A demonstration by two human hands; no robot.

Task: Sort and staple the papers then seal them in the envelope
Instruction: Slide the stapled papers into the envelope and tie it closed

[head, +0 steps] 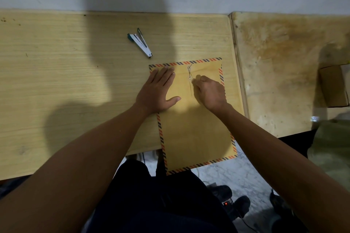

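Brown envelope (pixel 195 128) with striped edging lies on the desk (pixel 75 81), its near end hanging over the edge toward six o'clock. No loose papers show, so sorting and stapling look done and only the sealing is left. Right hand (pixel 210 92) pinches the closure string (pixel 190 76) at the two buttons, probably winding it; left hand (pixel 157 91) lies flat, fingers spread, pinning the flap. Stapler (pixel 140 43) rests at eleven o'clock.
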